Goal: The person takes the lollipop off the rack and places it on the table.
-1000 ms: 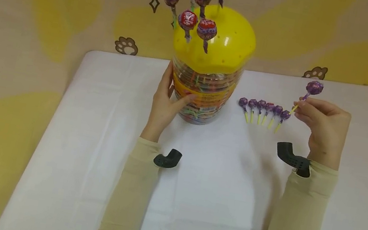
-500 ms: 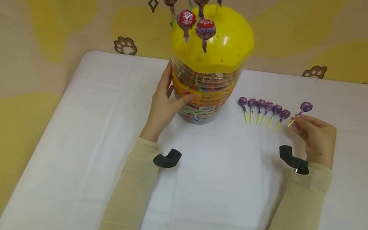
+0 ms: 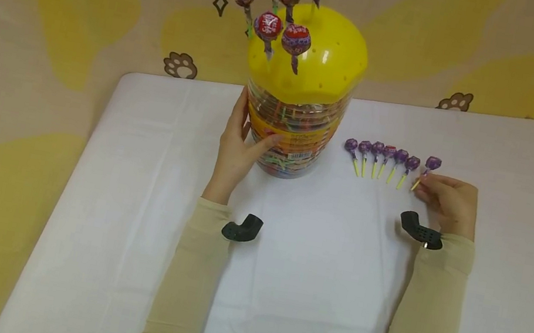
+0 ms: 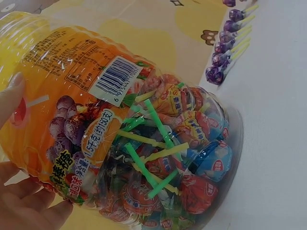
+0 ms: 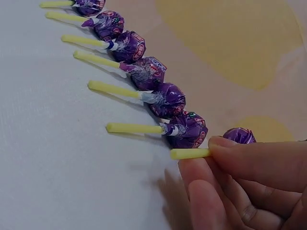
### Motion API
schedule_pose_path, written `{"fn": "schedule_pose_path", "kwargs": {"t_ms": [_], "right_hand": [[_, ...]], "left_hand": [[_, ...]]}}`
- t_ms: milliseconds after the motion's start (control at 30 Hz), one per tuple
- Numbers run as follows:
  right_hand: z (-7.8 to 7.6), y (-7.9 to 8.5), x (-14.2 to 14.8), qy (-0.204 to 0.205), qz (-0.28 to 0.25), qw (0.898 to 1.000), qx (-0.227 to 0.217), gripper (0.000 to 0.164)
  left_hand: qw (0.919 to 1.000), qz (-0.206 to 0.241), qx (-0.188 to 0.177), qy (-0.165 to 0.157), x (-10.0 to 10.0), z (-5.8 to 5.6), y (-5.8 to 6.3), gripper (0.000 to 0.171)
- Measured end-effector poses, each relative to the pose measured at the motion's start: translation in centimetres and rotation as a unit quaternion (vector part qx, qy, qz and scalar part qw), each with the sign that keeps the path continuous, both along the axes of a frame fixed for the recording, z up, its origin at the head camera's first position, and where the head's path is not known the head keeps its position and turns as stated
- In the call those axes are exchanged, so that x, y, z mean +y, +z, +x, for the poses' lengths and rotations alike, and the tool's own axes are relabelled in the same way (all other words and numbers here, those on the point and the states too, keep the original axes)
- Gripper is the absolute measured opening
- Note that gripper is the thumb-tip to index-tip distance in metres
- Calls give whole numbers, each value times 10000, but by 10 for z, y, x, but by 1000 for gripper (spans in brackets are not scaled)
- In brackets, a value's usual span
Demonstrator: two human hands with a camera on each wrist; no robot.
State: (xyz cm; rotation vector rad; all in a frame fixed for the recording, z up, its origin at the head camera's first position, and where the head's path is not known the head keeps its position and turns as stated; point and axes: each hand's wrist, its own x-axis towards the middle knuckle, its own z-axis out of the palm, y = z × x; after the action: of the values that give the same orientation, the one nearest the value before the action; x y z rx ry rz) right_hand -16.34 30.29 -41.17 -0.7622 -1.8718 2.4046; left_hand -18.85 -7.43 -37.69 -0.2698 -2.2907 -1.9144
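A clear ribbed jar [image 3: 284,158] full of wrapped lollipops, topped by a yellow lid [image 3: 337,54], stands near the table's back edge. My left hand [image 3: 237,152] grips its left side, thumb across the orange label [image 4: 91,62]. Several larger red-and-purple lollipops [image 3: 268,26] stick up from the lid. Right of the jar, several purple lollipops [image 3: 390,152] lie in a row, their yellow sticks toward me. At the row's right end my right hand [image 3: 451,202] pinches the yellow stick [image 5: 189,153] of another purple lollipop [image 3: 433,162], its head partly behind my fingers in the right wrist view.
A white cloth [image 3: 309,293] covers the table. Behind it hangs a yellow and beige backdrop [image 3: 416,50] with paw prints and stars. A black curved mount [image 3: 243,229] sits on the left wrist and another black mount [image 3: 420,230] on the right.
My right hand has come down and left with its lollipop, from above the table to the row's right end. My left hand has stayed on the jar.
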Motion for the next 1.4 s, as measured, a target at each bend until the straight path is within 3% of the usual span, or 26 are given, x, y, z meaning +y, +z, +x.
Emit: {"fn": "schedule_pose_path", "kwargs": {"t_ms": [100,333,667,1167,1267,1400], "right_hand": [[0,-1,-1,38,2,10000,-8,27],[-2,-2,-2,20,-46,10000,-26,27],[-3,-2,-4,19,510,9984,-229,32],[-4,-4,-5,22,1057,9938,-337,33],[-3,-4,-5,-31,968,9951,-189,24],[-2,-3,-5,49,1469,9887,-292,19]], "left_hand": [[10000,13,-98,-16,0,1,4,89],[9998,15,-200,-50,3,16,31,84],[10000,58,35,-15,1,-2,1,89],[10000,13,-47,10,0,1,3,90],[10000,16,-55,21,0,2,3,89],[10000,41,-59,38,1,1,3,90]]}}
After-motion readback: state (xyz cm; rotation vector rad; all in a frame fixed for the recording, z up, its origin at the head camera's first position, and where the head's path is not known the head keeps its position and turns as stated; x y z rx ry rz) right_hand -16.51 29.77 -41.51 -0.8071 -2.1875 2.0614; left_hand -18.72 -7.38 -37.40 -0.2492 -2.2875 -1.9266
